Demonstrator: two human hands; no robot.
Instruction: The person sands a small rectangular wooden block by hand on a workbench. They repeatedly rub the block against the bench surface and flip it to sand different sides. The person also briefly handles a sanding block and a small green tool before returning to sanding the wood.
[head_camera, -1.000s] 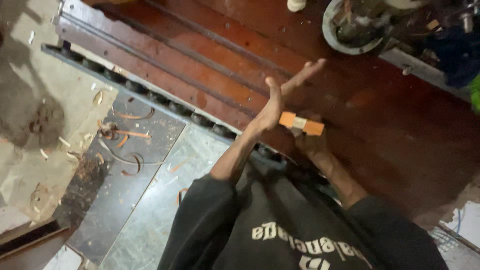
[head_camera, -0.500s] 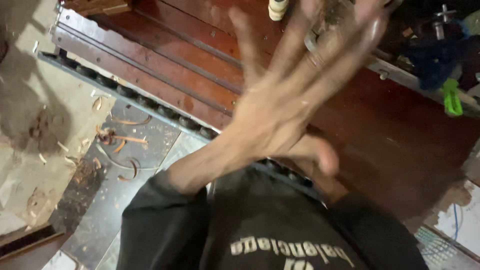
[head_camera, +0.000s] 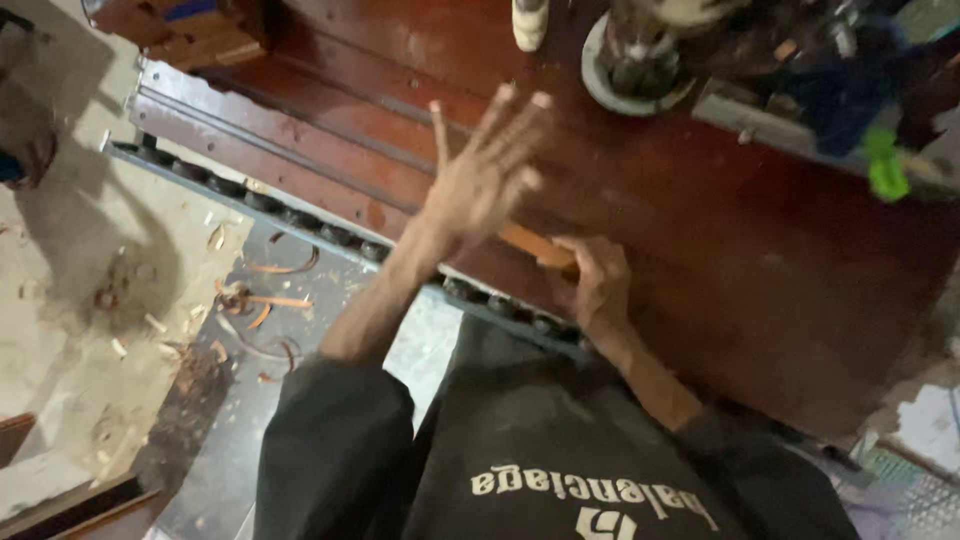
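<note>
My left hand (head_camera: 480, 185) hovers open above a glossy red-brown wooden panel (head_camera: 760, 270), fingers spread and palm turned down, holding nothing. Just below it a small orange wooden block (head_camera: 535, 247) lies on the panel near its front edge. My right hand (head_camera: 598, 285) is closed on the right end of that block, fingers curled over it. Part of the block is hidden under the left hand and the right fingers. My black sleeves and shirt fill the bottom of the head view.
A metal rail with dark rollers (head_camera: 300, 225) runs along the panel's front edge. Curled wood shavings (head_camera: 262, 300) litter the floor at left. A round machine base (head_camera: 635, 75), a white bottle (head_camera: 528, 20) and a green object (head_camera: 885, 170) stand at the far side.
My left hand went from edge-on over the block up close to the camera with fingers spread, and has now dropped back toward the panel, still open. The right hand stayed on the block.
</note>
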